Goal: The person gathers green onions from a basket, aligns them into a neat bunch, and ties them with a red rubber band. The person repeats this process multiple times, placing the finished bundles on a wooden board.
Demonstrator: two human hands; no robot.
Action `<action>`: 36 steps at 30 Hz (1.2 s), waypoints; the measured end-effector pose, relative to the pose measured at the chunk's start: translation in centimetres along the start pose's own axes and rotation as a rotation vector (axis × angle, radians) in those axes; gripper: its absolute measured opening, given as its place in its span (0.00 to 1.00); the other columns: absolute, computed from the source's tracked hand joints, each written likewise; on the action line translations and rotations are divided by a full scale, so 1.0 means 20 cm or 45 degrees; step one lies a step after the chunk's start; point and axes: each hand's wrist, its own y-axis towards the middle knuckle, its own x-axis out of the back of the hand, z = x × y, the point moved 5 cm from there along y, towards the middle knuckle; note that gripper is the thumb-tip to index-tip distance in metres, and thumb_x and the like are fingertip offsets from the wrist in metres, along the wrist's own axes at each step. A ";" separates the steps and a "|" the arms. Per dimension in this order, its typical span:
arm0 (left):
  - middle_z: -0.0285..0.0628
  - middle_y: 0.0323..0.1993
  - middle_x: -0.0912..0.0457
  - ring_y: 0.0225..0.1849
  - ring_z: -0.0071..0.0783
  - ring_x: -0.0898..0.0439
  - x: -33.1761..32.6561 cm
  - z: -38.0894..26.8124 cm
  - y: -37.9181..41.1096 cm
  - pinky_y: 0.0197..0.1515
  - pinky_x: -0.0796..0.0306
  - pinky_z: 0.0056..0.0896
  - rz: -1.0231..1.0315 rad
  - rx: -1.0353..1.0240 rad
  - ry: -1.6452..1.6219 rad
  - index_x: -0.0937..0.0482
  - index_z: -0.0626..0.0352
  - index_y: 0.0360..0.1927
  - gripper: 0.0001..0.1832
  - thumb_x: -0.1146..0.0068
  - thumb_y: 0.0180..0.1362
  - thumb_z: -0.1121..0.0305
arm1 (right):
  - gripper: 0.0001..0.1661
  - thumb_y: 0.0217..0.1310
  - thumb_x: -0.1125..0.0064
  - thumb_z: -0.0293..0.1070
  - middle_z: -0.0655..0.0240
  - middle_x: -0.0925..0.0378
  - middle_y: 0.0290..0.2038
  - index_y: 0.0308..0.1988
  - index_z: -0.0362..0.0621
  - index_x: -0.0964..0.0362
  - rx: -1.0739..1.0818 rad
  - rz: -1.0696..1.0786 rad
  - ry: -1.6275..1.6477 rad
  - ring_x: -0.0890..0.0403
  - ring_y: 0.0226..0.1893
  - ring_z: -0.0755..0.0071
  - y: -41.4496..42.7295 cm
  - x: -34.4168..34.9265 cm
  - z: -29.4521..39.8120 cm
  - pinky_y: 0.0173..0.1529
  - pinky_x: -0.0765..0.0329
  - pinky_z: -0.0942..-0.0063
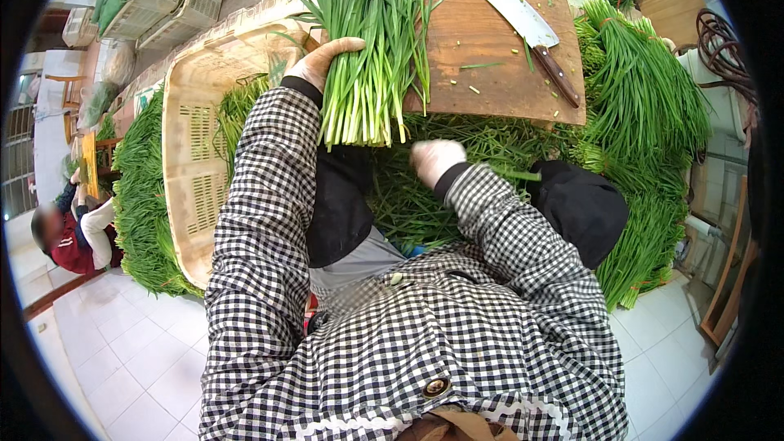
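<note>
A thick bunch of green garlic chives [373,73] lies over the left part of a wooden board [471,86], its pale stem ends towards me. My left hand [321,64], in a thin glove, grips the bunch from its left side. Just below and right of the stem ends is my gloved right hand [436,159], blurred and curled; whether it holds anything I cannot tell. A cleaver [520,12] with a brown wooden handle rests on the board's right part, among small cut bits of stem. Loose green leaves [410,202] lie beneath, between my knees.
A cream plastic crate [193,184] with some chives stands at my left. Chives are heaped on the far left [141,196], and tied bunches [643,86] are piled at the right. Another person [76,226] sits at the far left. More crates [153,0] stand at the upper left.
</note>
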 end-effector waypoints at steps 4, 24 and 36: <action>0.47 0.36 0.16 0.32 0.38 0.15 -0.05 0.00 0.01 0.39 0.18 0.37 0.031 0.041 0.018 0.23 0.65 0.46 0.19 0.35 0.50 0.70 | 0.18 0.60 0.47 0.38 0.68 0.18 0.43 0.51 0.58 0.23 0.319 0.872 -0.575 0.18 0.45 0.66 -0.22 -0.56 0.04 0.50 0.23 0.66; 0.44 0.41 0.17 0.34 0.33 0.16 -0.11 -0.10 -0.05 0.39 0.19 0.33 -0.054 -0.224 0.362 0.27 0.62 0.54 0.24 0.35 0.54 0.67 | 0.22 0.53 0.38 0.32 0.54 0.22 0.48 0.48 0.37 0.27 0.201 -0.214 1.070 0.20 0.46 0.58 0.11 0.46 -0.17 0.56 0.25 0.65; 0.40 0.54 0.23 0.55 0.32 0.25 -0.02 0.01 -0.10 0.57 0.29 0.38 -0.065 -0.204 0.170 0.31 0.55 0.62 0.35 0.33 0.52 0.53 | 0.73 0.39 0.30 0.68 0.39 0.44 0.64 0.65 0.23 0.56 -0.076 -0.300 1.667 0.41 0.66 0.48 0.45 0.49 -0.03 0.67 0.40 0.60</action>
